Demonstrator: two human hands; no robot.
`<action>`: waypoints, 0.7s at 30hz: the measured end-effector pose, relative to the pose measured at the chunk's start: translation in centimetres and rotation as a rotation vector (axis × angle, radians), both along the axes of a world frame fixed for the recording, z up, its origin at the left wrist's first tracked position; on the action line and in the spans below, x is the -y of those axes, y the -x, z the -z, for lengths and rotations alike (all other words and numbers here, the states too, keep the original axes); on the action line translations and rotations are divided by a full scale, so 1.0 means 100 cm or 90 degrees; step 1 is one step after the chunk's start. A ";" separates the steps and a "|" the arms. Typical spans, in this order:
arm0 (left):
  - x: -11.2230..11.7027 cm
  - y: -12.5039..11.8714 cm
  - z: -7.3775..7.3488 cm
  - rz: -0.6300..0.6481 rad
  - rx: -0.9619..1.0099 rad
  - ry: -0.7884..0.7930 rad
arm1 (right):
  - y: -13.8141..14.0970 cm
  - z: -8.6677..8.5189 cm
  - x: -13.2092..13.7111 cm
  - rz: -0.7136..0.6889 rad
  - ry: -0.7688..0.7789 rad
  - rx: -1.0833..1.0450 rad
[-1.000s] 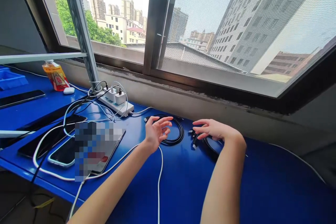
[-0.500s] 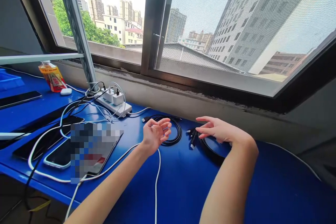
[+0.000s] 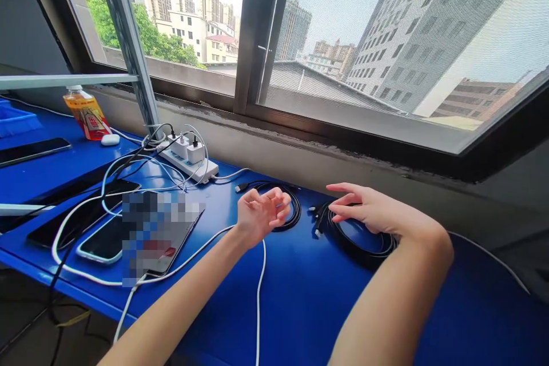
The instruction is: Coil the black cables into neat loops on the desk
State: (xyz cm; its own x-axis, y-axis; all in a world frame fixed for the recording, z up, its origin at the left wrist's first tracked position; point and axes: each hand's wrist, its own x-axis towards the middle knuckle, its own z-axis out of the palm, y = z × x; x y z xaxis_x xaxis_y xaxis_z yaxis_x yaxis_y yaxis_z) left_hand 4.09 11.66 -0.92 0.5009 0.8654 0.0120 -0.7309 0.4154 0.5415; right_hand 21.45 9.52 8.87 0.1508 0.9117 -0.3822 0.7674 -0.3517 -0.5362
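Note:
My left hand (image 3: pixel 261 216) is in the air, palm turned up and fingers loosely curled with gaps between them; nothing is in it. Partly behind it on the blue table lies a coiled black cable (image 3: pixel 297 209) with a USB plug. My right hand (image 3: pixel 371 209), bent down at the wrist, has its fingers apart and holds nothing. Below it is a thicker coil of black cables (image 3: pixel 349 249), whose several plugs (image 3: pixel 316 220) stick out to the left. The hand hides part of this coil; whether it touches the coil I cannot tell.
On the left lie a tablet (image 3: pixel 182 240), partly blurred out, and a phone (image 3: pixel 100 240), crossed by white and black cables. A power strip (image 3: pixel 189 163) with chargers, a drink bottle (image 3: pixel 88 114) and a metal shelf post (image 3: pixel 128 40) stand near the window wall.
The whole view has shifted slightly. My right hand has moved a little to the right, and more of the coil beneath it shows. My left hand's fingers are slightly more curled.

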 end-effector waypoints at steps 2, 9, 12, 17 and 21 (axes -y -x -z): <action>0.000 0.001 0.001 0.030 0.031 -0.008 | 0.003 0.000 -0.001 0.000 0.003 0.008; 0.001 0.000 0.004 0.110 0.091 -0.002 | 0.010 -0.002 0.000 -0.023 -0.007 0.023; 0.002 -0.001 0.004 0.127 0.107 -0.001 | 0.013 -0.002 0.000 -0.034 -0.007 0.022; 0.002 -0.001 0.003 0.144 0.115 0.011 | 0.018 0.000 -0.003 -0.055 -0.016 0.018; 0.004 0.001 0.004 0.242 0.141 0.010 | 0.016 0.003 -0.004 -0.073 -0.021 0.008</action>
State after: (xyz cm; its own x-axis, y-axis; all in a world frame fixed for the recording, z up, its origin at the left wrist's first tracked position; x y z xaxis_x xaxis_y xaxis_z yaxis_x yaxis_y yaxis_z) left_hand 4.01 11.21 -1.35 0.7708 0.6207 0.1437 -0.6221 0.6844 0.3803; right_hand 19.89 9.94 8.60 0.0486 0.9351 -0.3511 0.8082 -0.2434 -0.5363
